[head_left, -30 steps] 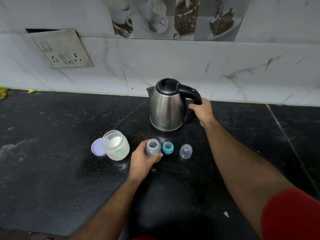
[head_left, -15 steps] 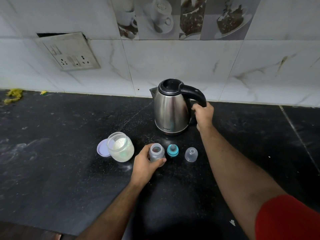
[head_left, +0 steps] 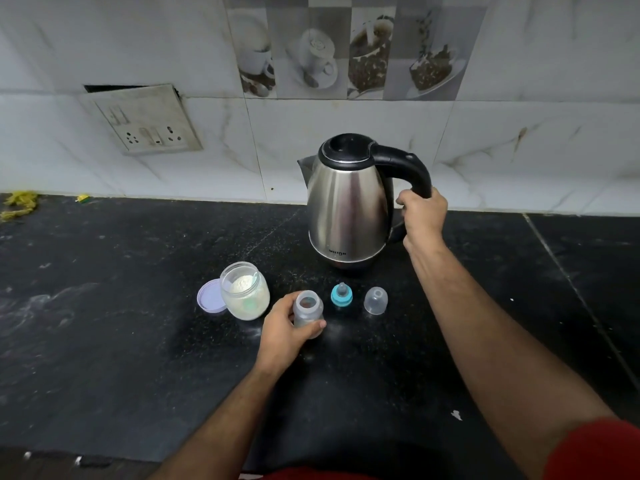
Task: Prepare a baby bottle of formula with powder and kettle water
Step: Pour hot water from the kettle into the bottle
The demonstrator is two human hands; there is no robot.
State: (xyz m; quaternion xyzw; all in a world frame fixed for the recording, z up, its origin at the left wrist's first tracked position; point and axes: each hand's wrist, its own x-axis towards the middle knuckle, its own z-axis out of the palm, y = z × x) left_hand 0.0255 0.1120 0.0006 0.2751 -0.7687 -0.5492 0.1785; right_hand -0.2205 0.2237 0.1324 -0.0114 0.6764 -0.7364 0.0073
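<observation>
Partly hidden kettle (head_left: 348,206) handle in right hand (head_left: 424,216) grip, left hand (head_left: 282,332) grip round open bottle (head_left: 308,310), contents unclear

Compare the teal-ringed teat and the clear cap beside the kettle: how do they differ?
The teat has a teal ring; the clear cap is colourless all over. The teat rises to a narrow tip; the cap is a rounded dome. The teat stands nearer the bottle. Both stand loose on the counter.

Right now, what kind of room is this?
Most likely a home kitchen: a steel electric kettle stands on a black stone counter, against a tiled wall with coffee-cup pictures and a socket plate.
</observation>
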